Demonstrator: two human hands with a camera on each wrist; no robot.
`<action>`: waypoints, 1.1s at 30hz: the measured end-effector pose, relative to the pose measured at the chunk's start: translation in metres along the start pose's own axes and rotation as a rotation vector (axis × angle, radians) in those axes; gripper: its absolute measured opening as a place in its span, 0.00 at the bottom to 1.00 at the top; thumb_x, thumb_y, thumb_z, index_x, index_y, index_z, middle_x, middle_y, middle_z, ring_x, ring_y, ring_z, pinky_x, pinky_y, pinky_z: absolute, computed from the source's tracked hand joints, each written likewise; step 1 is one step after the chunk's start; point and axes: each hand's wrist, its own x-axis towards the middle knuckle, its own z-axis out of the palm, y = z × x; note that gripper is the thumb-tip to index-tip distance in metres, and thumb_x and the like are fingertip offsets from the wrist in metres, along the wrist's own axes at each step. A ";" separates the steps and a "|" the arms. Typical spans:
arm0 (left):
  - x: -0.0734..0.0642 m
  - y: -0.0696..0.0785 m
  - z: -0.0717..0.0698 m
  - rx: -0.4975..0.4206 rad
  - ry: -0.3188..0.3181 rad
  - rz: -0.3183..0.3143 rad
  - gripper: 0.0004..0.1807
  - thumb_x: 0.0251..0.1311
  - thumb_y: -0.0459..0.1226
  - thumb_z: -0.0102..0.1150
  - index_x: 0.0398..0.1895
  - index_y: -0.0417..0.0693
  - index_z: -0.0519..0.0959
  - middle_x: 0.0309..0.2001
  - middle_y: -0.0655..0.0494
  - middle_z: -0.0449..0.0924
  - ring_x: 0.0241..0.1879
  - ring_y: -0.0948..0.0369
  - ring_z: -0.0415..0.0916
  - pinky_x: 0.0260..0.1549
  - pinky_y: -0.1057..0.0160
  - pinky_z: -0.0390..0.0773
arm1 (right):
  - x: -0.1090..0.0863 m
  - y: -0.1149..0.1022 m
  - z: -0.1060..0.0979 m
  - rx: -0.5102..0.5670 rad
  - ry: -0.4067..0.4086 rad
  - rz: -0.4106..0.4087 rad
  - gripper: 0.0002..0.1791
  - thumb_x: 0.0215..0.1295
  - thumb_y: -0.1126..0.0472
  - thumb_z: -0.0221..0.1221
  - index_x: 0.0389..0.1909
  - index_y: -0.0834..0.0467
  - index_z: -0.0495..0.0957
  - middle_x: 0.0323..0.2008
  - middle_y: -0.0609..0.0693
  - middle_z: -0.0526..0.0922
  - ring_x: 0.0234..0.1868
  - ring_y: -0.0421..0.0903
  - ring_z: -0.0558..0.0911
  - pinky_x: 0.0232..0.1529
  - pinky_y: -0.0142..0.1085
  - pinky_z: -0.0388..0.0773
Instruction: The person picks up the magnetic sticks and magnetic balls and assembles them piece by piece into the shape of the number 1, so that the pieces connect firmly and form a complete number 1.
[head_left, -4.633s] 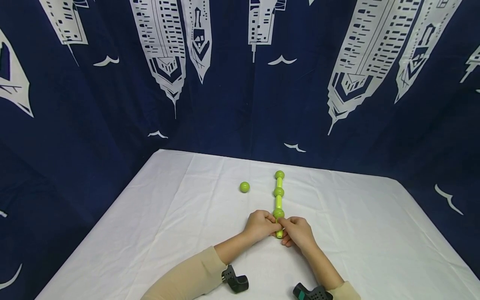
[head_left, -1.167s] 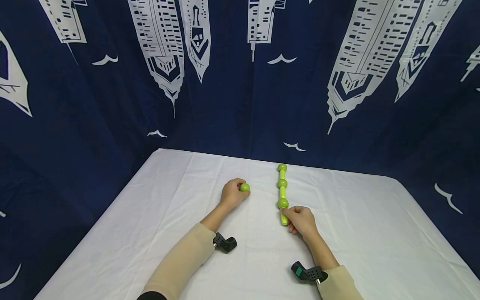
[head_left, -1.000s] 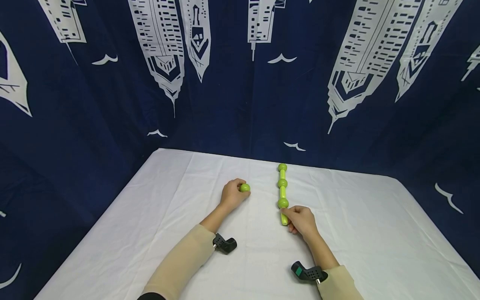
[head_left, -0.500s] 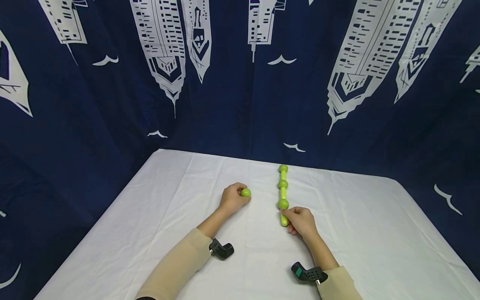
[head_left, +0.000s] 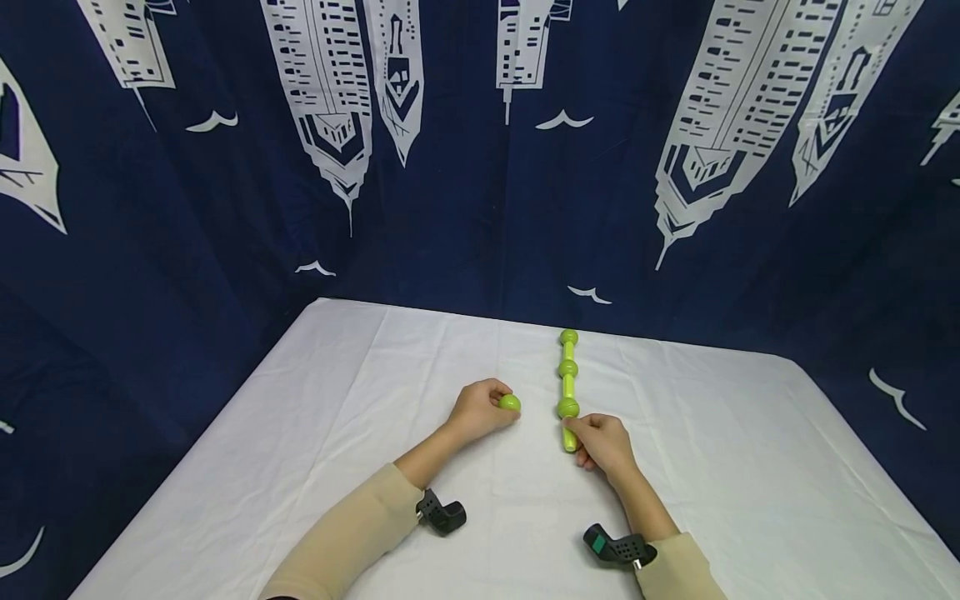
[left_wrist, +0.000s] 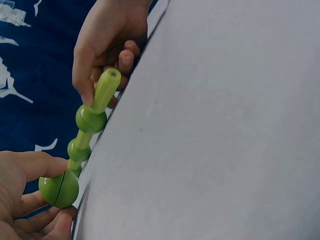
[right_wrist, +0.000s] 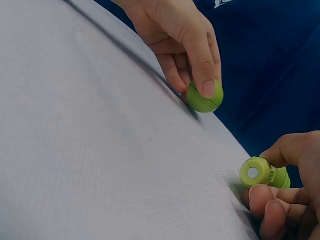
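In the head view my left hand (head_left: 480, 412) pinches a loose green ball (head_left: 510, 402) between thumb and fingertips. A thin seam runs round this ball (left_wrist: 59, 189) in the left wrist view. To its right, a straight chain of green balls and lighter yellow-green rods (head_left: 567, 386) points away from me. My right hand (head_left: 603, 440) pinches the chain's nearest rod (head_left: 570, 440) just below the third ball (head_left: 567, 407). The right wrist view shows that rod's bare end (right_wrist: 252, 173), with a round silvery spot in its middle. A short gap separates the loose ball from the chain.
A white cloth (head_left: 712, 467) covers the table, with light creases. Behind it hangs a dark blue curtain (head_left: 450, 225) printed with white buildings and birds. Both forearms wear beige sleeves and black wrist cameras (head_left: 442, 514).
My left hand has left the chain, taken hold of the loose ball and brought it nearer and rightward. The chain shifted slightly away from me, then stayed nearly still in my right hand.
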 end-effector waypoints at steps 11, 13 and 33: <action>-0.013 0.012 0.016 -0.029 -0.090 0.032 0.17 0.45 0.36 0.75 0.39 0.41 0.82 0.32 0.60 0.79 0.32 0.67 0.74 0.34 0.69 0.75 | 0.000 0.000 0.000 0.007 0.000 0.012 0.16 0.65 0.54 0.58 0.28 0.64 0.78 0.09 0.48 0.71 0.10 0.39 0.70 0.13 0.30 0.68; -0.016 0.014 0.017 -0.033 -0.101 0.042 0.17 0.45 0.36 0.76 0.39 0.41 0.82 0.32 0.61 0.79 0.31 0.67 0.74 0.34 0.69 0.75 | 0.000 0.000 0.000 0.009 0.001 0.014 0.16 0.65 0.54 0.58 0.28 0.64 0.78 0.09 0.48 0.71 0.10 0.39 0.70 0.13 0.29 0.67; -0.032 0.028 0.033 -0.056 -0.169 0.068 0.16 0.46 0.35 0.75 0.39 0.41 0.82 0.30 0.62 0.78 0.30 0.69 0.73 0.33 0.71 0.75 | 0.001 0.000 -0.001 0.038 -0.005 0.021 0.16 0.64 0.55 0.58 0.26 0.64 0.76 0.10 0.47 0.71 0.10 0.38 0.70 0.13 0.28 0.67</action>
